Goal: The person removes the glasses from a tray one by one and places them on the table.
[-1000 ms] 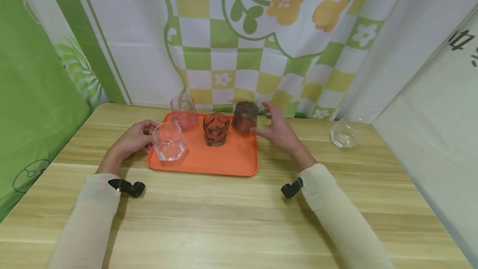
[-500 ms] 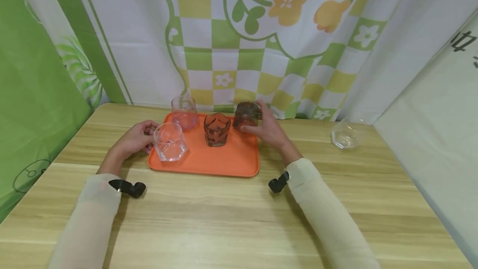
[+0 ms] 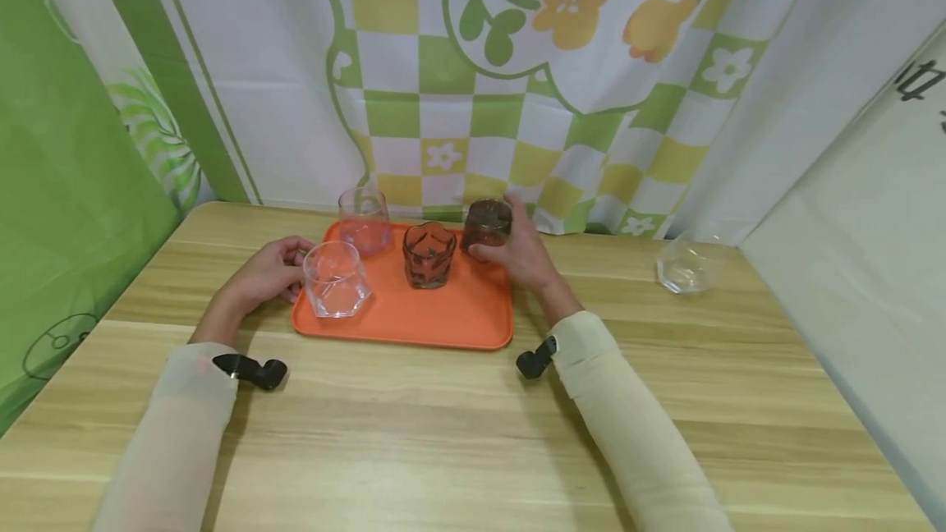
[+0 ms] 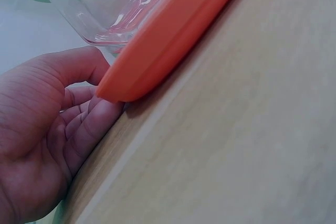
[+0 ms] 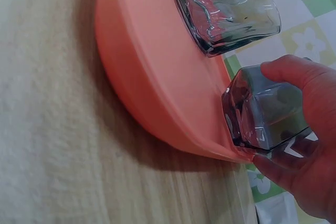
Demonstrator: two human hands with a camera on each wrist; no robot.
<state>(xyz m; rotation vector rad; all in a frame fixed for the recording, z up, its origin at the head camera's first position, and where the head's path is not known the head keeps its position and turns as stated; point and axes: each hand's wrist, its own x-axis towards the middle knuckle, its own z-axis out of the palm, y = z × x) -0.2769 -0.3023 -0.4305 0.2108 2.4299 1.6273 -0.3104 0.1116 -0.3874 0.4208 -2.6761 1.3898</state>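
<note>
An orange tray [image 3: 443, 314] on the wooden table carries several glasses. My right hand [image 3: 506, 238] grips the dark smoky glass [image 3: 485, 224] at the tray's back right corner; the right wrist view shows the thumb and fingers wrapped round this glass [image 5: 262, 111]. A dark wavy glass [image 3: 428, 254] stands in the tray's middle, a pink-tinted glass [image 3: 364, 222] at the back left, a clear faceted glass [image 3: 335, 279] at the front left. My left hand [image 3: 277, 269] holds the tray's left edge; its curled fingers [image 4: 89, 124] lie against the tray's rim [image 4: 173, 30].
One more clear glass [image 3: 683, 265] stands alone on the table at the far right. A patterned curtain hangs right behind the tray. A green cloth wall closes the left side, a white panel the right.
My right hand moved left from beside the tray and closed round the dark smoky glass. The left hand and the other glasses stayed where they were.
</note>
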